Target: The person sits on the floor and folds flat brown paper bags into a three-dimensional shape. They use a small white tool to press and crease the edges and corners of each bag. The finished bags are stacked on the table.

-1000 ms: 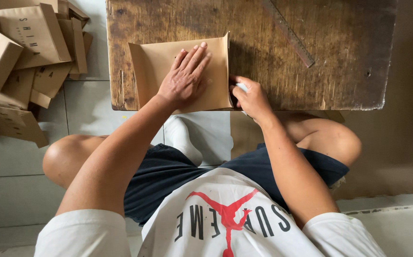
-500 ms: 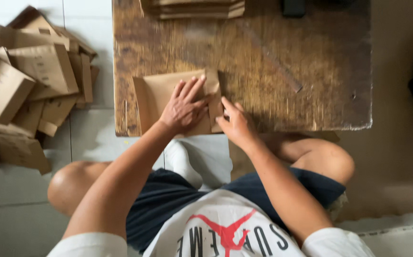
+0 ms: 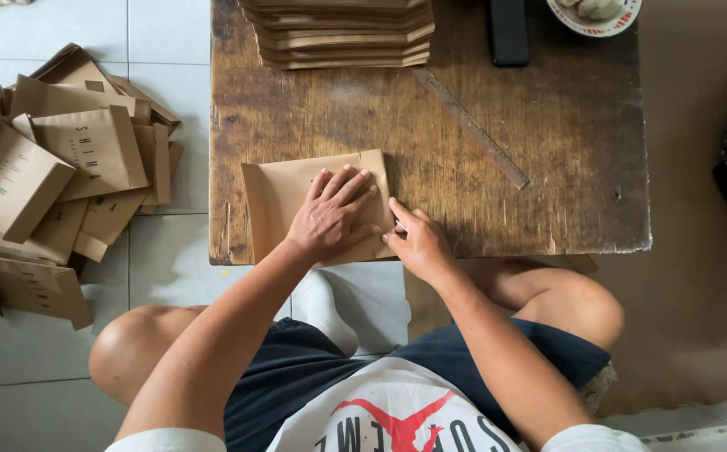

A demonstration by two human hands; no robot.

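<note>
Pressing flat on a brown paper bag (image 3: 284, 205), the left hand (image 3: 330, 219) lies spread, palm down, holding nothing. The bag sits at the near edge of the table (image 3: 564, 167), well short of the stack (image 3: 342, 33) of bags at the far edge and left of the ruler (image 3: 472, 127). The right hand (image 3: 418, 243) pinches the bag's right edge between fingertips. The bag looks light, thin and easily creased; it is probably best held by its edges.
</note>
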